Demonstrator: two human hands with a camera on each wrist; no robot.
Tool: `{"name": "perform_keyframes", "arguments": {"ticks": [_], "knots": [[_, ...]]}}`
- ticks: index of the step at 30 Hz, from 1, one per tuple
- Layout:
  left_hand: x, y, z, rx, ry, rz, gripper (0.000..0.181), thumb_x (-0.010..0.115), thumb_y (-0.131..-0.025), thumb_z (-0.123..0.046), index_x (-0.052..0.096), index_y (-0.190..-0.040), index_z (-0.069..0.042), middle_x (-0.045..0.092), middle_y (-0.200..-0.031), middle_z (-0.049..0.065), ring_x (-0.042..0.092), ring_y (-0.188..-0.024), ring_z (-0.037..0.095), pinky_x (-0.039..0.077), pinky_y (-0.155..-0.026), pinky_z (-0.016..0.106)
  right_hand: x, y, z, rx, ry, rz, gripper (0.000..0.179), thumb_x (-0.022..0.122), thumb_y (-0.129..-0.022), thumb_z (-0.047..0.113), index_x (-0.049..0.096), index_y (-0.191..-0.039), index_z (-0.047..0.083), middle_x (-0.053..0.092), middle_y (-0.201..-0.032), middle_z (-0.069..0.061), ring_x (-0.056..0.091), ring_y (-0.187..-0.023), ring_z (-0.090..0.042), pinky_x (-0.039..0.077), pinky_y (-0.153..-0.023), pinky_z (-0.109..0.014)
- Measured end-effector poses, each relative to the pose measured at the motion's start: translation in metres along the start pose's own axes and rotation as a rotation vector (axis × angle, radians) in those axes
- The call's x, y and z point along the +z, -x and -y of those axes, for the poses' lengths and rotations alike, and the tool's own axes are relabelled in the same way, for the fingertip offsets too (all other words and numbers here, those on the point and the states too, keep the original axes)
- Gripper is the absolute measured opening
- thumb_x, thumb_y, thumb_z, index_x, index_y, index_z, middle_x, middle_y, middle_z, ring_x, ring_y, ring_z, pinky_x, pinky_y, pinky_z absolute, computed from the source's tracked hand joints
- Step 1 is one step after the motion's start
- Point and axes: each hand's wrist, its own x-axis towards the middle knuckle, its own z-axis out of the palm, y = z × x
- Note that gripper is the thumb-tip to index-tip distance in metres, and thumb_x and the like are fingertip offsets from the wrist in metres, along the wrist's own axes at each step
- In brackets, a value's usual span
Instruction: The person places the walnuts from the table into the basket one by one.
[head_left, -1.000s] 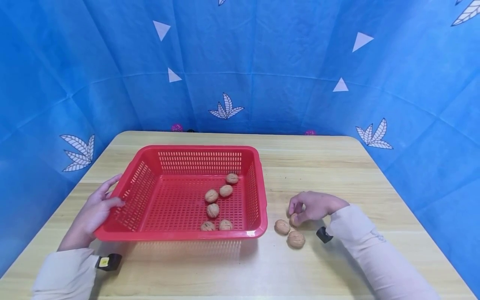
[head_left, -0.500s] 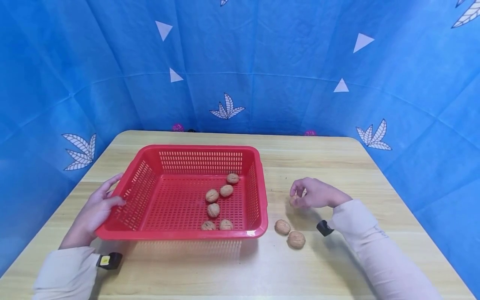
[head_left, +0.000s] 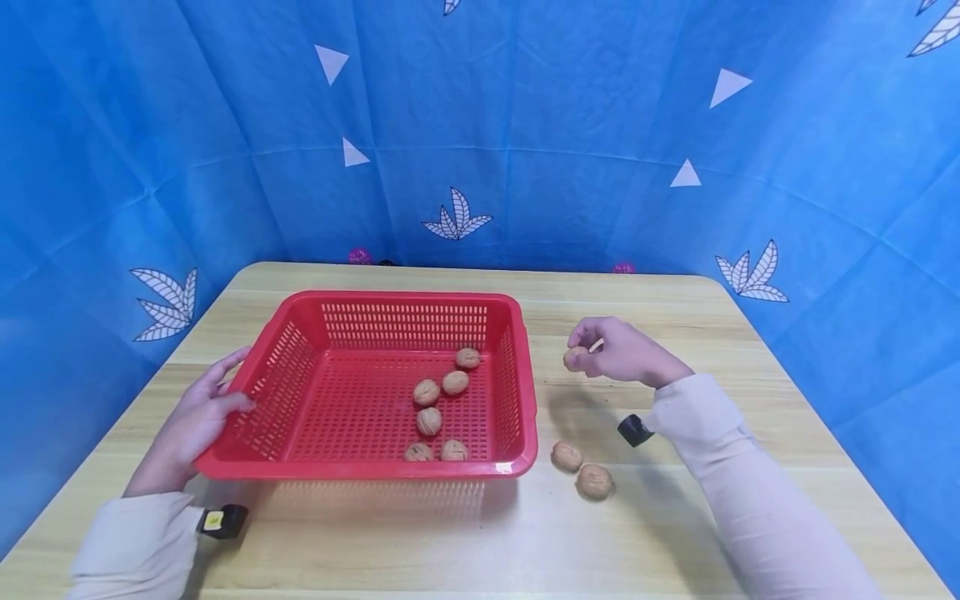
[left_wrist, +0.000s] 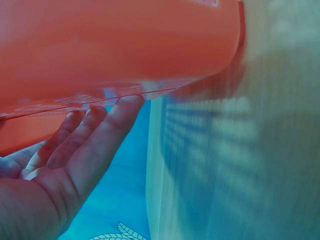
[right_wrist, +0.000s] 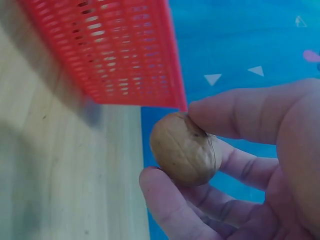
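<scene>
A red plastic basket (head_left: 367, 471) with slotted walls stands on the table, several walnuts (head_left: 429, 421) lying toward its right side. My left hand (head_left: 187, 425) holds the basket's left side, thumb over the rim; in the left wrist view its fingers (left_wrist: 107, 130) touch the outside of the wall. Right of the basket, my right hand (head_left: 626, 352) pinches a walnut (right_wrist: 184, 149) between thumb and fingers, raised above the table. Nearer the front, two walnuts, one tan (head_left: 566, 456) and one slightly larger (head_left: 595, 482), lie close together on the wood.
The light wood table (head_left: 360, 542) has rounded far corners. A blue patterned curtain (head_left: 585, 125) hangs behind and along both sides. Small black devices (head_left: 635, 430) are strapped at both wrists.
My right hand has lifted a walnut off the table beside the other two and carried it up and away toward the far side. The left hand and basket keep their place.
</scene>
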Motion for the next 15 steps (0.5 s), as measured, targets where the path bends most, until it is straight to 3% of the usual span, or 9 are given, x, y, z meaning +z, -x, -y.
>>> {"name": "perform_keyframes", "arguments": {"ticks": [3, 5, 15], "knots": [[-0.001, -0.001, -0.001, 0.006, 0.032, 0.005, 0.082, 0.058, -0.096, -0.01, 0.007, -0.158, -0.026, 0.05, -0.115, -0.005, 0.067, -0.088, 0.009, 0.057, -0.074, 0.042, -0.002, -0.004, 0.007, -0.007, -0.019, -0.012, 0.022, 0.07, -0.088, 0.02, 0.061, -0.099, 0.004, 0.061, -0.093, -0.01, 0.065, -0.076, -0.023, 0.052, -0.076, -0.037], [-0.002, -0.001, -0.001, 0.013, 0.045, 0.01, 0.081, 0.056, -0.096, -0.007, 0.007, -0.158, -0.025, 0.051, -0.111, -0.009, 0.067, -0.088, 0.009, 0.058, -0.073, 0.042, -0.002, -0.007, 0.012, -0.011, -0.039, -0.014, 0.024, 0.071, -0.088, 0.02, 0.06, -0.1, 0.003, 0.061, -0.094, -0.011, 0.065, -0.076, -0.023, 0.052, -0.076, -0.037], [-0.001, -0.001, 0.0, -0.002, 0.045, 0.009, 0.082, 0.057, -0.096, -0.009, 0.005, -0.158, -0.026, 0.051, -0.112, -0.011, 0.067, -0.089, 0.01, 0.058, -0.075, 0.041, 0.001, -0.019, 0.042, -0.034, -0.073, -0.014, 0.024, 0.07, -0.089, 0.02, 0.06, -0.104, 0.005, 0.059, -0.097, -0.012, 0.064, -0.079, -0.026, 0.053, -0.073, -0.038]]}}
